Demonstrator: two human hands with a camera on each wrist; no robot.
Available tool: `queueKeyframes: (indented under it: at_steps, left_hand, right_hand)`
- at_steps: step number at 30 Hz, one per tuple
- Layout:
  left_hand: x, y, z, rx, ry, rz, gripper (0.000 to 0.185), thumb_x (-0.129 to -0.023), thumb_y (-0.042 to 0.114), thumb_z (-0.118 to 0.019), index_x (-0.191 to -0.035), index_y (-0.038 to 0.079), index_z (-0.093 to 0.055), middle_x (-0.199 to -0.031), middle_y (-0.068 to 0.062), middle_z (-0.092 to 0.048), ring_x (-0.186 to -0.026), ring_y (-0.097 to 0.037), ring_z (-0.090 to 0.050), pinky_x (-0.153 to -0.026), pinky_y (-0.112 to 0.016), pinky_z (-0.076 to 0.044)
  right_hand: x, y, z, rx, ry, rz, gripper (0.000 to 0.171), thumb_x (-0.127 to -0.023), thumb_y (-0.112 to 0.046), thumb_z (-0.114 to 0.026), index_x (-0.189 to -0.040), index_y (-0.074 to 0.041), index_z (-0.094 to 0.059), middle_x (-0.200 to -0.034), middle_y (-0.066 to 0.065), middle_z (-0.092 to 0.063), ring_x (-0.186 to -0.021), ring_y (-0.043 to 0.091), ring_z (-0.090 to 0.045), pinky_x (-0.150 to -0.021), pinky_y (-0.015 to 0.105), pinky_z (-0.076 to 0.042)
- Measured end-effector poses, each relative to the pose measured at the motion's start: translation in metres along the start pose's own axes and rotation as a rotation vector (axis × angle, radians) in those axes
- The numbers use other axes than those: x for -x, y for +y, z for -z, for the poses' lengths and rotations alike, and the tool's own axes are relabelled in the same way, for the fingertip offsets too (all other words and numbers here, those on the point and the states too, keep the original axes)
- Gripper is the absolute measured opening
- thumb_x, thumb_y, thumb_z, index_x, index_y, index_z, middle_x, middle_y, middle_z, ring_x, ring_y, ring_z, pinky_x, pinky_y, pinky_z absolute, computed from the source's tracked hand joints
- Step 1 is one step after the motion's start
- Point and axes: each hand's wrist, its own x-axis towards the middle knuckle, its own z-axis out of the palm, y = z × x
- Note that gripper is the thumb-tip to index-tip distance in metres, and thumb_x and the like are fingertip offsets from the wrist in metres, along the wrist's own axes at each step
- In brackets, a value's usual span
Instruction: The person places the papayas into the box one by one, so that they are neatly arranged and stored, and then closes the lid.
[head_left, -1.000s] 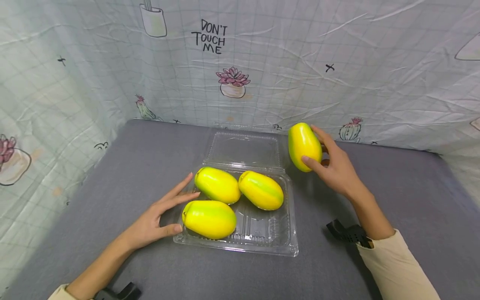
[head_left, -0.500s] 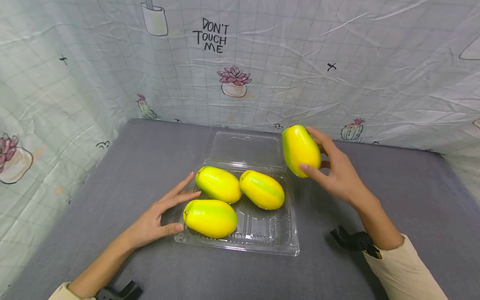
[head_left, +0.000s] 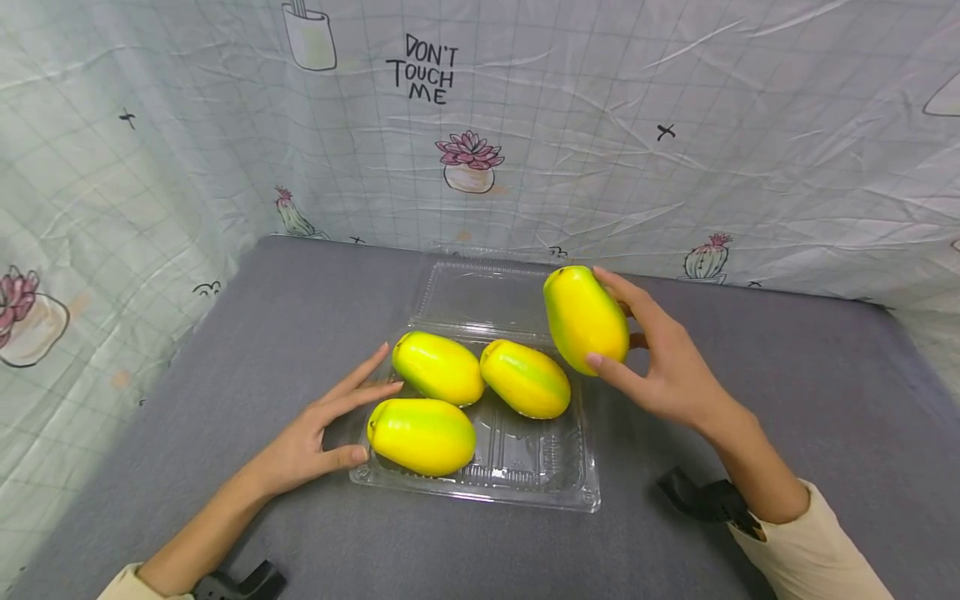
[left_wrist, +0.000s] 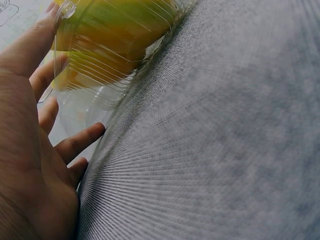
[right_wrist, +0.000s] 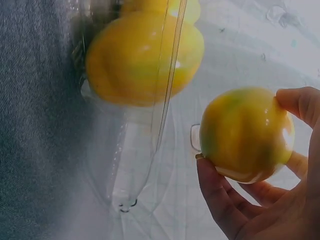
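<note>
My right hand (head_left: 667, 367) holds a yellow-green papaya (head_left: 585, 321) between thumb and fingers, above the right side of a clear plastic clamshell box (head_left: 525, 492). The right wrist view shows that papaya (right_wrist: 245, 135) gripped beside the box wall. Three more papayas lie in the box: back left (head_left: 438, 368), back right (head_left: 527, 379) and front left (head_left: 422, 437). Along the box's left side rests my left hand (head_left: 311, 437), fingers spread and fairly straight, thumb at the front left corner. In the left wrist view the thumb (left_wrist: 37, 40) touches the rim.
The box's lid (head_left: 487, 296) lies folded back behind it on the grey tabletop (head_left: 300, 317). A white printed curtain (head_left: 570, 125) hangs behind and at the sides. Both wrists wear black camera mounts (head_left: 712, 500).
My right hand has carried its papaya left and toward me, from beside the lid to over the box's right side. The left hand and the other papayas stay put.
</note>
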Motion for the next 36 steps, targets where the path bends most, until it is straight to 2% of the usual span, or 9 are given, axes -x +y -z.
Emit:
queueKeyframes:
  at_steps: [7, 14, 21, 29, 36]
  left_hand:
    - [0.0, 0.0, 0.0, 0.012, 0.0, -0.007, 0.058, -0.081, 0.022, -0.064, -0.13, 0.0, -0.042, -0.145, -0.021, -0.01, -0.131, -0.039, -0.008, -0.09, -0.067, -0.01]
    - [0.0, -0.001, 0.0, 0.017, -0.004, -0.013, 0.058, -0.081, 0.022, -0.063, -0.13, 0.0, -0.042, -0.145, -0.022, -0.01, -0.131, -0.04, -0.007, -0.089, -0.068, -0.01]
    - [0.0, -0.001, 0.0, 0.016, -0.004, -0.009, 0.058, -0.082, 0.024, -0.063, -0.131, 0.0, -0.042, -0.145, -0.021, -0.009, -0.131, -0.04, -0.007, -0.089, -0.068, -0.009]
    - [0.0, -0.001, 0.0, 0.008, 0.0, -0.007, 0.058, -0.081, 0.024, -0.063, -0.13, 0.0, -0.042, -0.145, -0.021, -0.01, -0.131, -0.04, -0.008, -0.089, -0.069, -0.01]
    - [0.0, 0.0, 0.0, 0.01, 0.0, -0.008, 0.058, -0.082, 0.024, -0.063, -0.13, 0.0, -0.042, -0.145, -0.021, -0.01, -0.131, -0.04, -0.007, -0.089, -0.069, -0.009]
  right_hand:
    - [0.002, -0.01, -0.003, -0.006, -0.023, 0.015, 0.079, -0.069, -0.002, -0.07, -0.137, -0.005, -0.03, -0.132, 0.007, -0.04, -0.1, 0.015, -0.046, -0.072, 0.025, -0.047]
    - [0.005, -0.02, -0.008, -0.026, -0.026, 0.116, 0.079, -0.065, -0.001, -0.07, -0.134, 0.001, -0.031, -0.128, 0.012, -0.043, -0.097, 0.015, -0.046, -0.069, 0.024, -0.045]
    - [0.006, -0.025, -0.012, -0.031, -0.04, 0.195, 0.074, -0.066, -0.005, -0.068, -0.131, 0.005, -0.034, -0.127, 0.014, -0.044, -0.094, 0.015, -0.046, -0.068, 0.023, -0.043]
    - [0.014, -0.014, -0.021, -0.027, -0.08, 0.212, 0.073, -0.073, -0.019, -0.067, -0.135, -0.005, -0.032, -0.132, 0.004, -0.04, -0.102, 0.015, -0.045, -0.076, 0.027, -0.042]
    - [0.022, -0.004, -0.033, -0.022, -0.112, 0.246, 0.073, -0.075, -0.028, -0.066, -0.136, -0.006, -0.031, -0.134, 0.004, -0.038, -0.111, 0.018, -0.043, -0.084, 0.032, -0.041]
